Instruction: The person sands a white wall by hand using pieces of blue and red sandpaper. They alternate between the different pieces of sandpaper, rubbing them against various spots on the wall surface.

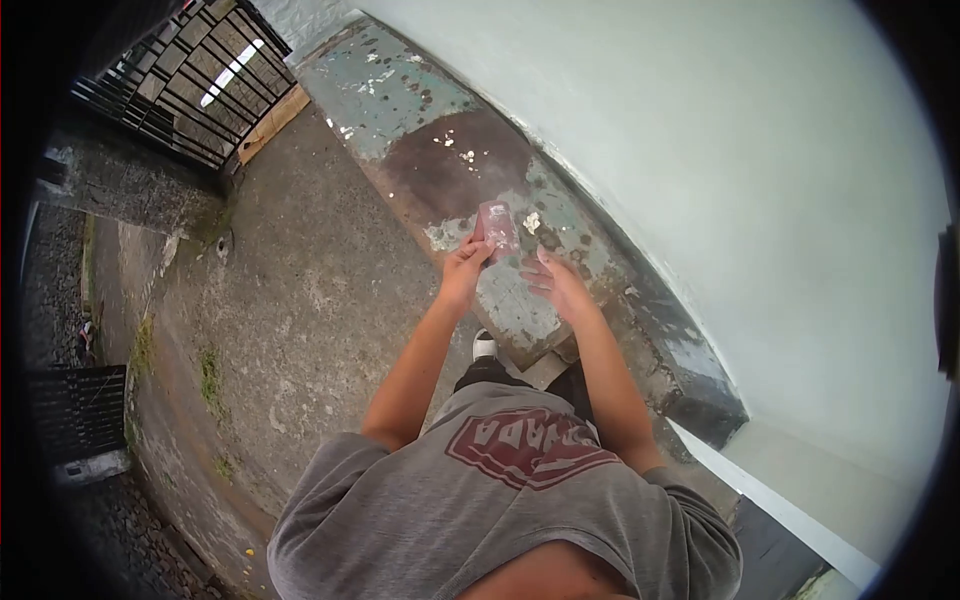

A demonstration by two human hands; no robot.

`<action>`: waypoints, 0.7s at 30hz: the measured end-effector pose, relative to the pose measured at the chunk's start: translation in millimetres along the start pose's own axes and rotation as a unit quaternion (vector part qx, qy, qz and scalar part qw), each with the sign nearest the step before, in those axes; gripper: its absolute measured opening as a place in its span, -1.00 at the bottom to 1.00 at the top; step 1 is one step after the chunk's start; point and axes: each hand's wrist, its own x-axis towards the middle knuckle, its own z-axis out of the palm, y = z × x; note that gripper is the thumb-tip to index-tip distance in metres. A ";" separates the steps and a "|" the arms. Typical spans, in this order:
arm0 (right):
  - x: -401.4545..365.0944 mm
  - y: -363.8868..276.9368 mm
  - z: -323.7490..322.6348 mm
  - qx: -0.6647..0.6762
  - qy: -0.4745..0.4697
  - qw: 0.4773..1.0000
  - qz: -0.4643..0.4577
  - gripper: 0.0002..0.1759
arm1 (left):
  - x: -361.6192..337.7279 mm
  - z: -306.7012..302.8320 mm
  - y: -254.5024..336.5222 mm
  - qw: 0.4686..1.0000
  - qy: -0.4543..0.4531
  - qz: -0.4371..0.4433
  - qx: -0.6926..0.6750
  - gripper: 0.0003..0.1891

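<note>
My left hand (466, 268) is closed on the near end of a flat reddish rectangular piece (496, 225) with whitish smears; its exact kind I cannot make out. The piece is held over a worn concrete ledge (515, 300). Just to its right, my right hand (558, 284) is open and holds nothing, its fingers apart and pointing toward the piece. A small cream-coloured clump (532, 222) lies on the ledge beyond my right fingertips.
Pale crumbs (468, 155) are scattered on a dark brown patch farther along the ledge. A pale wall (740, 150) runs along its right side. On the left lies rough concrete ground (300, 270), with a black barred gate (205, 85) at the back left.
</note>
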 end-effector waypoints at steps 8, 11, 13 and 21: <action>2.9 -45.7 -128.0 -0.167 -0.136 0.975 -0.060 -0.77 | -47.9 92.0 -96.9 0.985 0.120 0.011 0.127 -0.73; -34.5 -127.8 -164.0 -0.172 -0.197 0.951 -0.166 -0.82 | -61.0 111.5 -119.0 0.977 0.168 -0.032 0.127 -0.69; -42.2 -170.8 -169.6 0.018 -0.201 0.969 -0.139 -0.86 | -62.7 113.7 -127.7 0.979 0.172 -0.019 0.105 -0.64; -10.0 -276.1 -171.8 -0.427 -0.012 0.684 -0.592 -0.90 | -92.5 163.0 -125.5 0.983 0.182 0.011 0.014 -0.22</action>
